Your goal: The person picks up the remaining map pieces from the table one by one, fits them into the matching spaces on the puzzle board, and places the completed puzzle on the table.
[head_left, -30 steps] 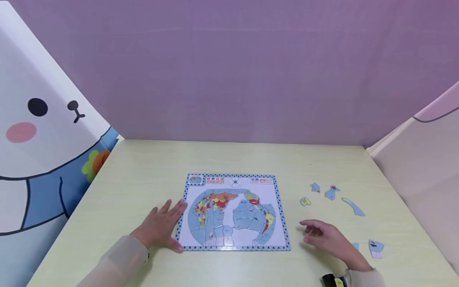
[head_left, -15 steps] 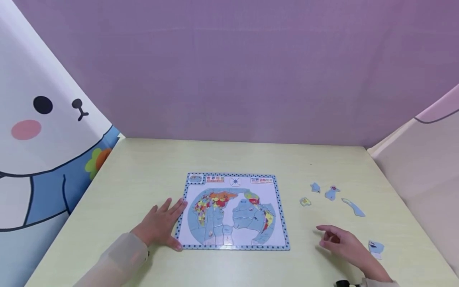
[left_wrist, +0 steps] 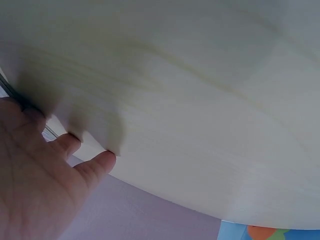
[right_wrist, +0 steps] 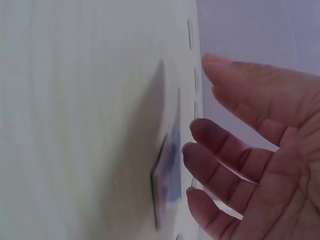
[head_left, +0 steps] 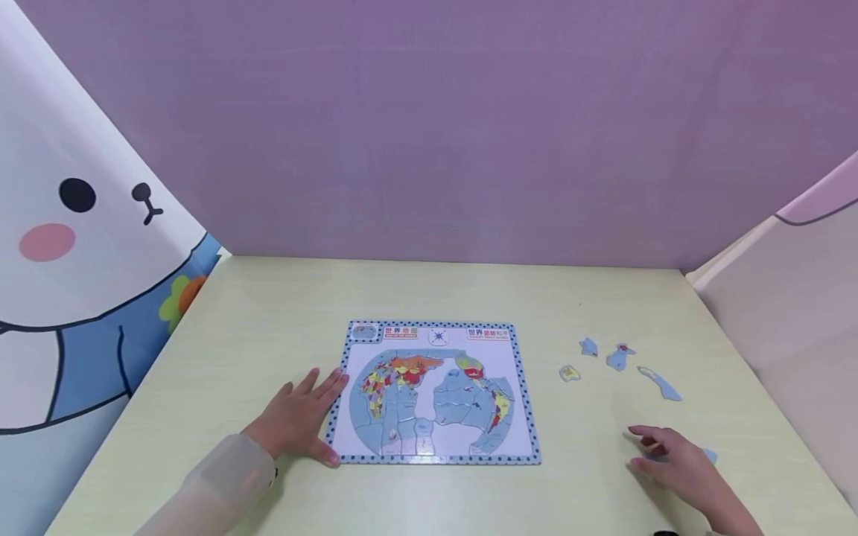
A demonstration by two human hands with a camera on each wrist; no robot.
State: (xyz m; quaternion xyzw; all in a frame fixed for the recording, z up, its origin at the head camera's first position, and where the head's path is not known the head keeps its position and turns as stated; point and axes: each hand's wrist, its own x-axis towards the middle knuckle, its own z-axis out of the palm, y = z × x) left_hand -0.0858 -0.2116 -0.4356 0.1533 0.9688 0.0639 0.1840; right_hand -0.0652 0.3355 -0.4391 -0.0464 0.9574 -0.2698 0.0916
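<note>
A world map puzzle board [head_left: 526, 417] with a dotted blue border lies flat on the table, part of its map filled with pieces. My left hand [head_left: 298, 417] rests at the board's left edge, fingers spread and straight. My right hand [head_left: 680, 469] hovers low over the table right of the board, its fingers loosely bent with nothing between them. Beside its fingertips in the right wrist view lies a blue and pinkish puzzle piece [right_wrist: 167, 182]. In the head view a blue puzzle piece [head_left: 710, 455] shows just past the hand, mostly hidden by it.
Several loose pieces lie farther back on the right: a small blue piece [head_left: 589, 347], a bird-shaped piece [head_left: 618, 359], a yellowish piece [head_left: 570, 373] and a long blue piece [head_left: 660, 383]. A purple partition [head_left: 456, 149] stands behind the table [head_left: 288, 298].
My right hand has moved right and slightly toward me, away from the board and over the piece at the right. The left hand has stayed at the board's edge.
</note>
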